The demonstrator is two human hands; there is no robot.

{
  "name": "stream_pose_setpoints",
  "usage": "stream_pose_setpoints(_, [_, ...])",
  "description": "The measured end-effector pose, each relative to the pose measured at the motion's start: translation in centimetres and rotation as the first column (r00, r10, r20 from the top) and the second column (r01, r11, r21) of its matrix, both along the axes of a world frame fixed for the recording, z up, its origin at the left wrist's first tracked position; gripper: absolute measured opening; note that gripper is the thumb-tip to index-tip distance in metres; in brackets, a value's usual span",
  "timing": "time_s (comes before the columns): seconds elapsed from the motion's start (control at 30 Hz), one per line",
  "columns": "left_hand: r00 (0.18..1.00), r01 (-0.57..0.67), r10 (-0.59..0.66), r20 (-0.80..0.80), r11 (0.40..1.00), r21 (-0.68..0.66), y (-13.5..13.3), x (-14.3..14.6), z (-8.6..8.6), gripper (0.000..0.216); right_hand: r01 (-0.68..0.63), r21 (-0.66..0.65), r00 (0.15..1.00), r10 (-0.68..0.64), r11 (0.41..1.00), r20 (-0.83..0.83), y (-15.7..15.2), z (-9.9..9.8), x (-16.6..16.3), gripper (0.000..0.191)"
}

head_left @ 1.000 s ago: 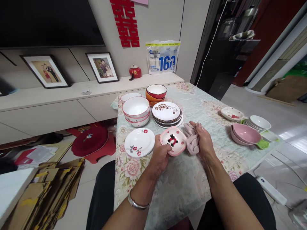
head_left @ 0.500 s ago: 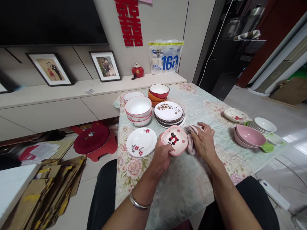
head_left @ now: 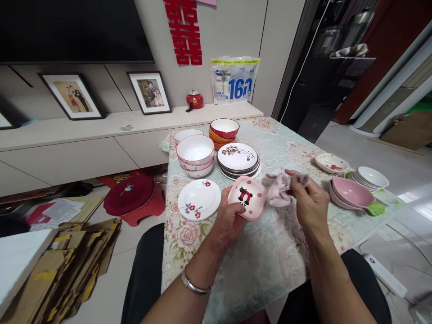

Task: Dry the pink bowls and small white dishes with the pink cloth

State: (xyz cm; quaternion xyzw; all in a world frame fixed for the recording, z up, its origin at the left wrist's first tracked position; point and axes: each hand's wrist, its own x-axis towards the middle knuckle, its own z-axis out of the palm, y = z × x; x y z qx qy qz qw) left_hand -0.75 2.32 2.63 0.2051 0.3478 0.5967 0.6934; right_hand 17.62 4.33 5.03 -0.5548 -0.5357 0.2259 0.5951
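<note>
A small squarish dish (head_left: 251, 191) with a pink rim, pink dots and a black cat picture is tilted up above the table. My left hand (head_left: 229, 220) is closed on its near left edge, thumb on the inside. To the right, my right hand (head_left: 310, 198) pinches a crumpled pale pink cloth (head_left: 280, 189), which hangs close to the dish's right rim; whether they touch I cannot tell. A white plate with red flowers (head_left: 199, 200) lies left of the dish. Just behind stands a stack of brown-flowered plates (head_left: 238, 157).
White bowls with red rims (head_left: 195, 150) are stacked at the back left, beside red and orange bowls (head_left: 224, 129). On the right are pink leaf-shaped bowls (head_left: 353, 191), small white bowls (head_left: 373, 176) and an oval dish (head_left: 331, 163). A flowered cloth (head_left: 249, 265) covers the table.
My right hand has moved right and up, away from the dish, drawing the cloth with it. The dish in my left hand has hardly moved.
</note>
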Motion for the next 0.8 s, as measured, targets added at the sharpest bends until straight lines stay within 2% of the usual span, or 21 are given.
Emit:
stream_pose_setpoints(0.1, [1.000,0.027,-0.027,0.014,0.999,0.017,0.0,0.1,0.1,0.069,-0.259,-0.061,0.952,0.266,0.964,0.151,-0.1,0.0,-0.5,0.035])
stream_pose_setpoints(0.17, [0.999,0.040,-0.041,0.028,0.998,0.039,0.0,0.1,0.2,0.072,-0.400,-0.141,0.906,0.414,0.906,0.088,0.0,-0.2,-0.6,0.042])
stream_pose_setpoints(0.23, [0.997,0.057,-0.060,0.047,0.997,0.058,0.0,0.2,0.3,0.074,-0.459,-0.179,0.888,0.458,0.870,-0.053,0.0,-0.5,-0.7,0.050])
stream_pose_setpoints(0.27, [0.996,0.066,-0.070,0.059,0.995,0.068,0.0,0.2,0.3,0.075,-0.472,-0.185,0.882,0.461,0.862,-0.099,0.0,-0.6,-0.8,0.050])
stream_pose_setpoints(0.33, [0.993,0.079,-0.087,0.081,0.992,0.099,0.0,0.3,0.3,0.073,-0.486,-0.194,0.874,0.477,0.852,-0.092,-0.1,-0.5,-1.0,0.046])
stream_pose_setpoints(0.5, [0.984,0.118,-0.136,0.112,0.981,0.157,-0.4,0.7,0.0,0.075,-0.421,-0.205,0.875,0.456,0.883,0.166,-0.6,-0.1,-2.4,0.059])
stream_pose_setpoints(0.63, [0.980,0.150,-0.169,0.106,0.975,0.161,-0.6,0.7,-0.2,0.077,-0.311,-0.126,0.864,0.336,0.942,0.374,-0.4,-1.0,-3.0,0.058])
stream_pose_setpoints(0.73, [0.976,0.170,-0.185,0.114,0.977,0.131,-0.8,0.6,0.1,0.066,-0.281,-0.025,0.835,0.257,0.959,0.487,-0.3,-1.7,-2.9,0.056])
stream_pose_setpoints(0.8, [0.971,0.173,-0.185,0.149,0.981,0.091,-0.7,0.5,0.3,0.049,-0.280,0.009,0.807,0.230,0.960,0.544,-0.4,-1.8,-2.8,0.058])
